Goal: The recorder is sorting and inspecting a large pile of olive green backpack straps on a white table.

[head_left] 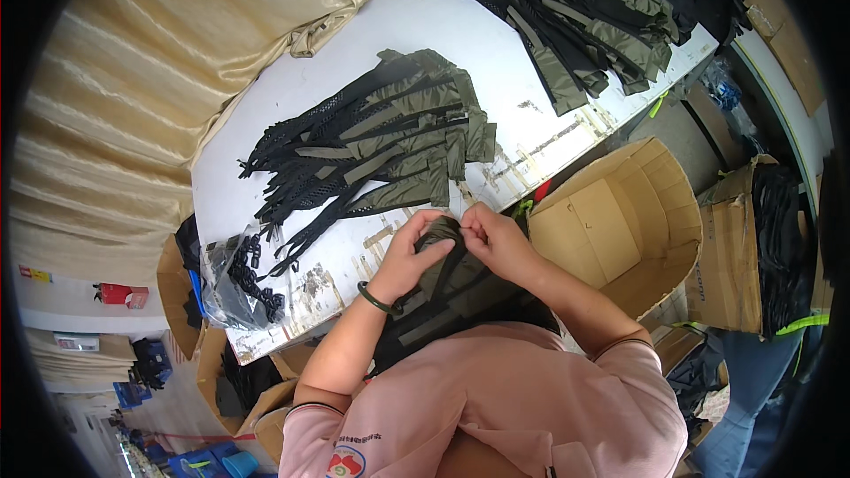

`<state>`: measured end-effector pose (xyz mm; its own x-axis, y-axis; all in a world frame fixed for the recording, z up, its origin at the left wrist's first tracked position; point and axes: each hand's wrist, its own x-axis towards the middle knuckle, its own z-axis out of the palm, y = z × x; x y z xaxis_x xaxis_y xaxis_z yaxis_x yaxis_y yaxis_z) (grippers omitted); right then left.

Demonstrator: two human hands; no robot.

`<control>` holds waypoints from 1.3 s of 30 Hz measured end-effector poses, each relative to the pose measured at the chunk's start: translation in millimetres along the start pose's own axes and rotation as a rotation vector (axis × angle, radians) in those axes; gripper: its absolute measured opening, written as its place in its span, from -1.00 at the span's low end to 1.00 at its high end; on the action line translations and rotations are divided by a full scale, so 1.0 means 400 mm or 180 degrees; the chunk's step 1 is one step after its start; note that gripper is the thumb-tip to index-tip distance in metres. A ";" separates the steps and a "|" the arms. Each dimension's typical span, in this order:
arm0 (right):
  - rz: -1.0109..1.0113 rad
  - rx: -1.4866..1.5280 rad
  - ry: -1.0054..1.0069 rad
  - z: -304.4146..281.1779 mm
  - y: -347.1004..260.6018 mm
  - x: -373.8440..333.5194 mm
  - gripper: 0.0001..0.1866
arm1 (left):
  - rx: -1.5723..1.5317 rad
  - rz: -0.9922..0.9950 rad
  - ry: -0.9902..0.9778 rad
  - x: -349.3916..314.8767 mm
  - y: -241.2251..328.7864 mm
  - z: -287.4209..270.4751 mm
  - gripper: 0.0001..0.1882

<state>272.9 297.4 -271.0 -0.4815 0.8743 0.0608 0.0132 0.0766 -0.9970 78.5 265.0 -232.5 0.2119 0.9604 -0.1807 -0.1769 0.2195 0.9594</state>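
Just off the table's near edge, my left hand point(412, 257) and my right hand point(496, 243) grip an olive-green and black fabric piece point(443, 276) between thumbs and fingers. Both sets of fingertips meet at its upper edge, close together. The rest of the piece hangs down toward my lap, where more dark fabric point(478, 305) lies. Beyond my hands, a fanned stack of similar olive pieces with black mesh and straps point(398, 137) is spread on the white table point(372, 22). What exactly my fingertips pinch is too small to tell.
A larger heap of olive and black pieces point(602, 22) covers the table's far right. A clear bag with black plastic buckles point(252, 279) lies at the left corner. An open cardboard box point(611, 221) stands right; a gold curtain point(186, 62) hangs left. A denim-clad leg point(739, 389) shows at lower right.
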 end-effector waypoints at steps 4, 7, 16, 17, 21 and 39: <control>-0.0099 0.0118 0.0566 -0.001 -0.022 0.008 -0.87 | 0.0928 -0.0387 0.0300 0.000 0.015 0.016 -0.72; -0.0147 0.0592 0.0621 -0.019 -0.038 0.023 -0.89 | 0.0673 -0.0689 0.0551 0.013 0.013 0.010 -0.74; 0.0945 0.0992 -0.0209 -0.046 -0.046 -0.002 -0.84 | 0.0129 -0.1028 0.0274 0.004 0.006 0.000 -0.68; 0.1003 0.1162 -0.0192 -0.051 -0.044 -0.007 -0.84 | 0.0122 -0.1034 0.0274 0.000 0.008 0.000 -0.68; 0.1144 0.1524 0.0119 -0.082 -0.051 -0.017 -0.84 | 0.0800 -0.0695 -0.0767 -0.020 -0.015 -0.011 -0.62; 0.0208 -0.2309 0.0190 -0.065 -0.004 0.088 -0.75 | 0.4941 0.1720 0.1063 0.181 0.008 -0.142 -0.72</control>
<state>278.9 340.4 -266.2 -0.4116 0.9110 0.0254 0.6275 0.3035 -0.7170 38.6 345.1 -254.8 0.2122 0.9005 0.3796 0.9391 -0.2954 0.1758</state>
